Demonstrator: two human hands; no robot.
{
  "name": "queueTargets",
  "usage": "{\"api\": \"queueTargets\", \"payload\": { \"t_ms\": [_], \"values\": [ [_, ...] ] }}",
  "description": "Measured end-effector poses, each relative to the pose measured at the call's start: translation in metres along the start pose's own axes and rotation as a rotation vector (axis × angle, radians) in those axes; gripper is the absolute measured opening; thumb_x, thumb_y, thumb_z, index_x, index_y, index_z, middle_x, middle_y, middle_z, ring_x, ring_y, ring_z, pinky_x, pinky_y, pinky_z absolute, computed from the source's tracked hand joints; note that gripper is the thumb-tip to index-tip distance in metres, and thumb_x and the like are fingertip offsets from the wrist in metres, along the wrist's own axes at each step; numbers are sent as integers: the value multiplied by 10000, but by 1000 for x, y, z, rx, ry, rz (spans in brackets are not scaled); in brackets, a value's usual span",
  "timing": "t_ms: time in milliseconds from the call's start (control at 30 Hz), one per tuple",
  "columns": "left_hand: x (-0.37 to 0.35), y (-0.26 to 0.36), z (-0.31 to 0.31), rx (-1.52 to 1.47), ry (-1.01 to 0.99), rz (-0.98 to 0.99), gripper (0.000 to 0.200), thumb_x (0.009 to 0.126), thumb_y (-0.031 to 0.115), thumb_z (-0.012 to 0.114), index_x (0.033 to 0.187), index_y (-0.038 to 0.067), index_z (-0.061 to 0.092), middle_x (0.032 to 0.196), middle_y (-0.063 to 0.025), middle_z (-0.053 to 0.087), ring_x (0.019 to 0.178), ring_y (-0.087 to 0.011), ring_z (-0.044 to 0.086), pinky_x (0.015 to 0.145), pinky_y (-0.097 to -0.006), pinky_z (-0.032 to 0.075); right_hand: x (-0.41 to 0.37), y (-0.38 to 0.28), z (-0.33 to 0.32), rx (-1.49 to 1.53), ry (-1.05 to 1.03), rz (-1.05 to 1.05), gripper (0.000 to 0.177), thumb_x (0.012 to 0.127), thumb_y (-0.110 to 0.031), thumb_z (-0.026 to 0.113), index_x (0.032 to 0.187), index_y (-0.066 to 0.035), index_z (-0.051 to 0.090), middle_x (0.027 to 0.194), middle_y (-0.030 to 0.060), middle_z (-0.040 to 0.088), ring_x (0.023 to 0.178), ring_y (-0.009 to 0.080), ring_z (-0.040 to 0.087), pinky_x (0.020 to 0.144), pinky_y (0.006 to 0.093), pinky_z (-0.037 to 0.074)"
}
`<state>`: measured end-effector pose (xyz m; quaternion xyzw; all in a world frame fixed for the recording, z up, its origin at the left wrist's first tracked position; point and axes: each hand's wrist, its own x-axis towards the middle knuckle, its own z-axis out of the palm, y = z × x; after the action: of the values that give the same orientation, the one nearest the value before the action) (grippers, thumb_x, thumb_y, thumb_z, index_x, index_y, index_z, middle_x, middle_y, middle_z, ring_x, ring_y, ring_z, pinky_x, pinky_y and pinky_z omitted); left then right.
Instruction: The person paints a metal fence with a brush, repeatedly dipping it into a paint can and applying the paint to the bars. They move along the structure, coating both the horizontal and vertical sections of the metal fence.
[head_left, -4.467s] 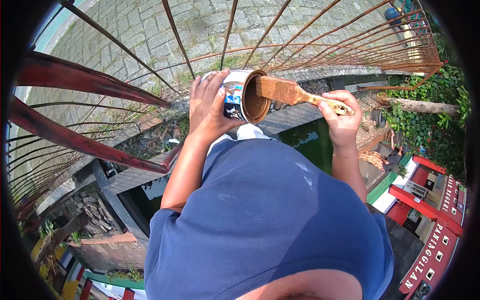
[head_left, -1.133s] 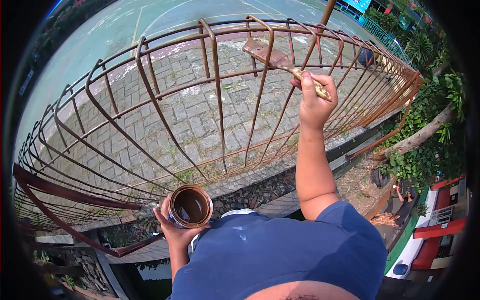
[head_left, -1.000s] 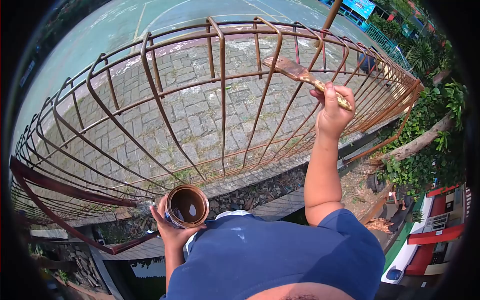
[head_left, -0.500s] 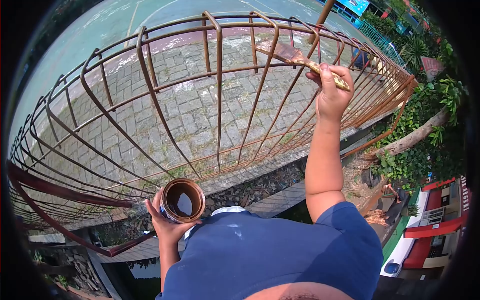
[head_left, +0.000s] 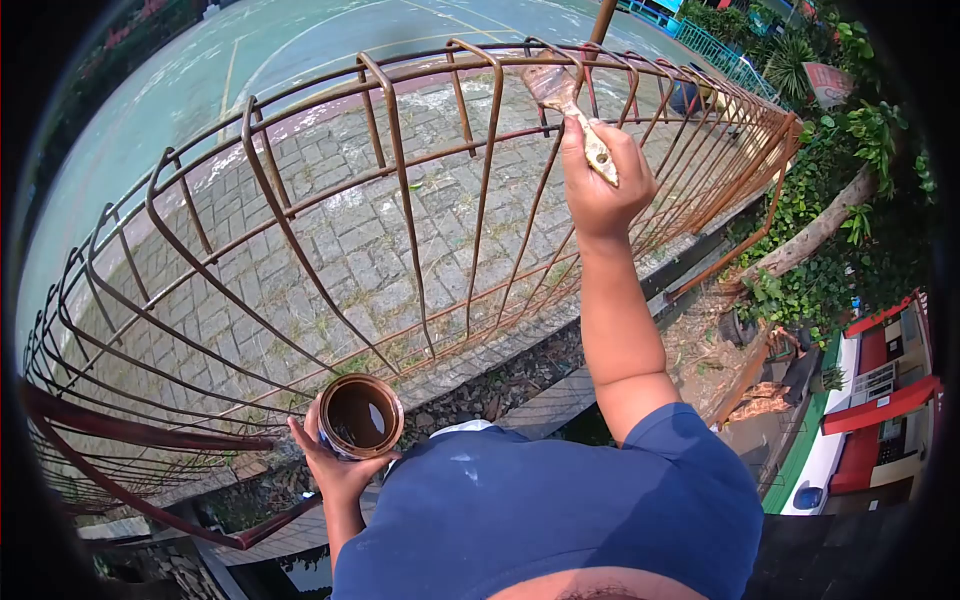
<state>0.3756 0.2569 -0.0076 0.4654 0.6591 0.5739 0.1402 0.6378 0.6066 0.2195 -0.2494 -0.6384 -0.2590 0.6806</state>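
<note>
My right hand (head_left: 608, 185) is closed round the pale, paint-stained handle of a paintbrush (head_left: 578, 112). The brush points up and away, its brown-coated bristles overlapping the top rail of a metal bar fence (head_left: 397, 150). Low on the left, my left hand (head_left: 338, 465) grips a paint can (head_left: 398, 400) from its side, fingers round the wall. Dark brown paint (head_left: 358, 418) shines inside it, and brown smears cover the rim. The fence bars bend over at the top and look brown, with a more orange, rusty stretch at the right.
Behind the fence lie grey paving blocks (head_left: 350, 225) and a green court (head_left: 330, 50). A concrete kerb (head_left: 470, 365) runs along the fence foot, with a ditch below. At the right are a tree trunk (head_left: 815, 228), leafy plants and a red-and-white building (head_left: 880, 400). A dark red rail (head_left: 130, 415) juts in at left.
My right hand has moved left, and the brush now points more steeply upward at the top rail. The view has shifted slightly; my left hand still holds the can.
</note>
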Motion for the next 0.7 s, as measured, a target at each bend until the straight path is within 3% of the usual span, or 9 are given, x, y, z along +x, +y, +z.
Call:
{"api": "queueTargets", "payload": {
  "t_ms": [167, 333, 433, 533, 700],
  "values": [
    [3, 2, -2, 45, -34, 37, 1675, 426, 534, 997, 1602, 160, -135, 1500, -182, 469, 1346, -357, 519, 1141, -517, 399, -5, -5, -4, -24, -126, 125, 182, 790, -116, 838, 840, -73, 668, 752, 109, 699, 633, 295, 681, 558, 365, 535],
    [1, -3, -9, 65, -54, 26, 1675, 434, 537, 996, 1600, 157, -145, 1495, -190, 472, 1326, -370, 538, 1127, -510, 419, 7, -15, 3, -25, -5, 32, 183, 788, -121, 841, 833, -76, 669, 732, 89, 686, 603, 279, 661, 536, 359, 522],
    [1, -4, -13, 70, -73, 56, 1670, 438, 534, 996, 1600, 153, -141, 1492, -190, 474, 1320, -369, 543, 1123, -510, 425, 3, -5, 21, -46, -109, 62, 179, 799, -116, 829, 821, -87, 654, 714, 83, 661, 585, 280, 640, 505, 357, 492],
    [2, 1, -16, 63, -34, 59, 1660, 445, 528, 998, 1602, 146, -131, 1482, -194, 480, 1303, -369, 557, 1106, -509, 442, 1, -18, -3, -61, -139, 138, 200, 782, -110, 831, 770, -91, 632, 676, 94, 643, 580, 286, 641, 509, 373, 501],
    [-7, -5, -22, 8, -22, -4, 1662, 440, 535, 997, 1605, 126, -116, 1479, -199, 479, 1300, -368, 560, 1114, -498, 435, 14, -27, 0, -112, -127, 40, 189, 802, -123, 814, 769, -104, 629, 651, 85, 612, 545, 291, 598, 485, 386, 469]
  ]
}}
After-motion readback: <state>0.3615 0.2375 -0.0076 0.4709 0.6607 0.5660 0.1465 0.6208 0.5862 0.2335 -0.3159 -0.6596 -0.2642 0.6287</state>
